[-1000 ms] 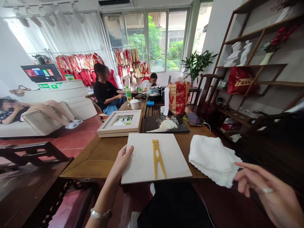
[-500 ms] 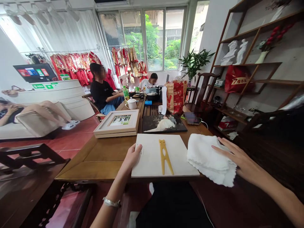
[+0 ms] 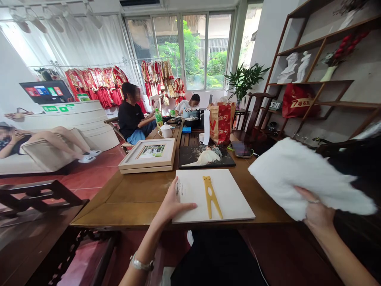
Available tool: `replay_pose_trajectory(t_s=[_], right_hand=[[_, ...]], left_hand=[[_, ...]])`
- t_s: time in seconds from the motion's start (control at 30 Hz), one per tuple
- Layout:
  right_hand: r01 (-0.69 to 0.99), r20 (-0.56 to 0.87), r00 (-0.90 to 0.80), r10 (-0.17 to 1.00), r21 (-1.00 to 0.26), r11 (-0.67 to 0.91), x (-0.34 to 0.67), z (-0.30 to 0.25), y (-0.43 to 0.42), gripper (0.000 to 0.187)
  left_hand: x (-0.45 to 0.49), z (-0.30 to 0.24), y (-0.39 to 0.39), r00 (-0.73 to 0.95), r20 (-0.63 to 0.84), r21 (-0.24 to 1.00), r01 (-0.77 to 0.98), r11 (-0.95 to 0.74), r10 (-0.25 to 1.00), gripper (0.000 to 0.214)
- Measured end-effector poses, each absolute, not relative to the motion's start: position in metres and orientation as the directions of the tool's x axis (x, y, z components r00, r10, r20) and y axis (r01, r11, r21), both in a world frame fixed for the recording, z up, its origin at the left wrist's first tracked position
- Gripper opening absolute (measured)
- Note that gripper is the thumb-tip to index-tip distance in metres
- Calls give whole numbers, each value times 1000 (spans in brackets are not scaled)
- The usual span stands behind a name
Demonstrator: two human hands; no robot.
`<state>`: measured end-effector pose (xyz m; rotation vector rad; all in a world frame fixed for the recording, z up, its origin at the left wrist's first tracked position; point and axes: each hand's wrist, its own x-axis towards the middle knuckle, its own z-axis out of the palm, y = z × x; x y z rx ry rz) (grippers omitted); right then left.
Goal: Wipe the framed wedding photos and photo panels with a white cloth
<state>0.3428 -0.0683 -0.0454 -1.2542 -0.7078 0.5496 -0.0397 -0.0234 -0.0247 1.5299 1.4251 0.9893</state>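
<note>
White board (image 3: 193,188) on worktop (image 3: 119,202), lower centre of frame. Left hand (image 3: 172,201) at board's left edge, thumb on top; I cannot tell whether it grips. Yellow cat-headed tool (image 3: 207,184) on board, just right of thumb. Right hand (image 3: 320,214), lower right, grasping white cloth (image 3: 285,172), apart from board.

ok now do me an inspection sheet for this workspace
Surface: brown wooden table
Job's things: white board near the front edge, yellow cat-shaped piece lying on it; white cloth
Clutter: picture frame, black picture, lidded cup, paper bag, phone
Hands: left hand at the board's left edge, thumb on top; right hand gripping the cloth
Cables: white cable beside the phone
Surroundings: person in black and person in white farther along; sofa, red clothes, shelf
</note>
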Motion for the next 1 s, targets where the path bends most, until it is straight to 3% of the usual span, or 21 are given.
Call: replay_pose_trajectory(t_s=[0.1,0.3,0.43,0.67,0.87,1.0], right_hand=[[-173,95,685,722,-942,288,323,-47,-58,17],[-407,-107,458,882,-908,101,282,-53,-46,29],[-419,-158,416,895,-907,35,274,-55,-45,36],[-407,-164,414,895,-913,20,272,-50,-47,35],[-504,-236,384,893,-864,-12,269,-44,-52,30],[-468,-211,393,895,-884,-2,271,-46,-53,30]], left_hand=[[-37,-30,-24,74,64,885,457,-91,995,112],[-24,-40,-28,40,137,860,492,-139,990,97],[-15,-45,-32,28,164,840,521,-154,986,86],[-9,-50,-32,24,126,795,595,-115,992,87],[-14,-47,-29,96,123,649,745,-153,988,81],[-16,-46,-27,148,147,612,763,-208,978,75]])
